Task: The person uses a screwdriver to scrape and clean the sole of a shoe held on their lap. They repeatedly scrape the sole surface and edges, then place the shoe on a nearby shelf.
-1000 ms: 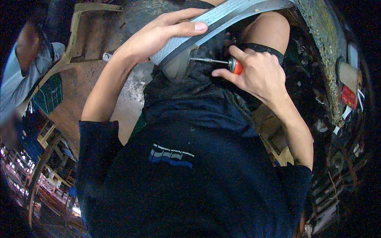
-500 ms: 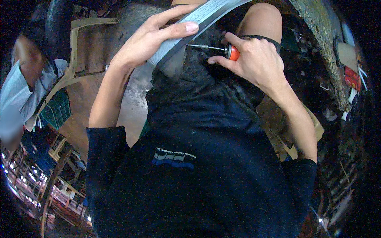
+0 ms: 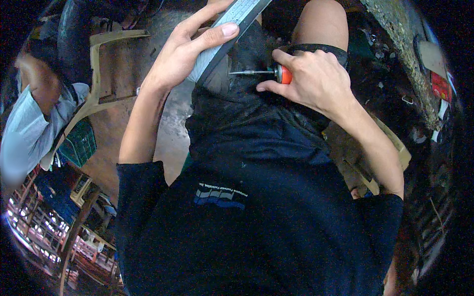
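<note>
My left hand (image 3: 195,47) is closed round a long strip (image 3: 212,56) with a pale blue-grey patterned face and a black edge. Its thumb lies on the pale face, and the strip slants up past the top of the picture over my lap. In my right hand (image 3: 316,74) is a thin-shafted tool (image 3: 283,74), like an awl or screwdriver, with an orange and black handle. Its metal shaft points left, the tip just below the strip's black edge and seemingly apart from it. Dark shorts (image 3: 247,118) lie underneath.
At the left sits another person in a grey shirt (image 3: 29,128), beside a tan plastic chair (image 3: 94,69) and a green crate (image 3: 79,143). A rough-edged slab (image 3: 405,59) runs along the right, with a red packet (image 3: 440,88) beyond it.
The tool has moved slightly down and left, and its tip has come away from the strip's edge. The strip has tilted steeper, its far end swinging left.
</note>
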Tool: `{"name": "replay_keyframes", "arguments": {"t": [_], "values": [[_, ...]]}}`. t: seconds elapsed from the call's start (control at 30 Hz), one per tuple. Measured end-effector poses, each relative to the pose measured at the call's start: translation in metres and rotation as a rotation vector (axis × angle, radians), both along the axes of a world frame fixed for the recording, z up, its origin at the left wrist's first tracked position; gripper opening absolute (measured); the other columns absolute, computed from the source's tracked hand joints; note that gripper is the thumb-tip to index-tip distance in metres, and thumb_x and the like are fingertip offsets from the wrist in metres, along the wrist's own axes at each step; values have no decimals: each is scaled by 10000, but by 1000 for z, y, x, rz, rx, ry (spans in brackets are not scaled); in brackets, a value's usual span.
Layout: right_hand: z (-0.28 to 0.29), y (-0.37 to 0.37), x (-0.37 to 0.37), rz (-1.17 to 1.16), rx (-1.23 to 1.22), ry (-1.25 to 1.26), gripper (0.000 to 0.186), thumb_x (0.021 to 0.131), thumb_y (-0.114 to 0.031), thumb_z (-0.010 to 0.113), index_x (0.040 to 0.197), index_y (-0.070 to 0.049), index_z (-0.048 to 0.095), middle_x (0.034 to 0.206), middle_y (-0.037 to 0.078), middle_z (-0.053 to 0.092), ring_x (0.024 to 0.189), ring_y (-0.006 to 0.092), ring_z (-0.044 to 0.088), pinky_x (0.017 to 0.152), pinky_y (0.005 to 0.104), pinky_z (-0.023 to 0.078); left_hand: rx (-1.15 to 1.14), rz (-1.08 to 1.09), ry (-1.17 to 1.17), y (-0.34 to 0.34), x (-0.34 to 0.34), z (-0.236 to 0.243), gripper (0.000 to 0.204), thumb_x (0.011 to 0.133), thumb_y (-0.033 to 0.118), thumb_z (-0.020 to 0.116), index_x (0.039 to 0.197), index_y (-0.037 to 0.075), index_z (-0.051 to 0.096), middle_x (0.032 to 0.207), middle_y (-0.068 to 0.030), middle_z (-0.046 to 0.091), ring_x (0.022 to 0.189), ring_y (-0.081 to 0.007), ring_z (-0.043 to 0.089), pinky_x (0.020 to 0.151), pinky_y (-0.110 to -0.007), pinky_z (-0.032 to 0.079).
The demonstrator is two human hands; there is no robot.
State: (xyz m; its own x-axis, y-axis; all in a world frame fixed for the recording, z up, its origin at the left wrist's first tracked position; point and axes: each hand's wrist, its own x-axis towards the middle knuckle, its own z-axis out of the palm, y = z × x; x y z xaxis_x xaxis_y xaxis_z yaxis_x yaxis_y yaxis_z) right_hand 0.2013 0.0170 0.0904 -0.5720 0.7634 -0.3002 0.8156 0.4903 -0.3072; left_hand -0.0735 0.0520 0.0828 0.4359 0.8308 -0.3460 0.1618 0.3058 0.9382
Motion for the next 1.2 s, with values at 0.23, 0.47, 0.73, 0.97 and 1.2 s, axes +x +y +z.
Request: {"name": "replay_keyframes", "arguments": {"t": [0.23, 0.47, 0.73, 0.97, 1.2], "values": [[-3, 9, -1, -121, 51, 18, 764, 909, -800, 728, 1250, -118, 775, 761, 225, 756, 776, 447, 780, 739, 554, 635, -76, -20, -28, 4, 1, 3, 768, 1071, 356, 715, 1688, -19, 454, 1588, -170, 581, 1403, -256, 587, 1171, -388, 454], [-1, 2, -4, -102, 45, 36, 606, 912, -686, 786, 1111, -113, 790, 812, 193, 792, 801, 421, 806, 736, 548, 658, 57, 108, -73, -3, -4, -14, 793, 1059, 356, 713, 1685, -42, 435, 1608, -181, 568, 1443, -285, 568, 1212, -410, 426], [-2, -5, -1, -131, 37, 33, 576, 925, -666, 786, 1092, -114, 780, 816, 186, 792, 808, 409, 808, 709, 533, 656, 418, 259, 117, -11, 4, -18, 792, 1038, 443, 695, 1650, -17, 492, 1533, -162, 632, 1357, -251, 620, 1164, -374, 462], [-3, -9, 0, -255, 34, 73, 567, 938, -655, 781, 1100, -112, 753, 820, 180, 792, 771, 393, 806, 667, 518, 653, 510, 472, 35, -22, 10, -29, 826, 980, 338, 718, 1618, -103, 434, 1491, -188, 604, 1344, -275, 591, 1195, -409, 423], [-4, -9, 1, -279, 24, 52, 639, 968, -699, 719, 1243, -122, 714, 836, 187, 782, 728, 408, 789, 639, 524, 645, 588, 675, -77, -41, 0, -79, 975, 996, 410, 698, 1760, 94, 182, 1638, -228, 475, 1442, -437, 560, 1219, -608, 438]]}}
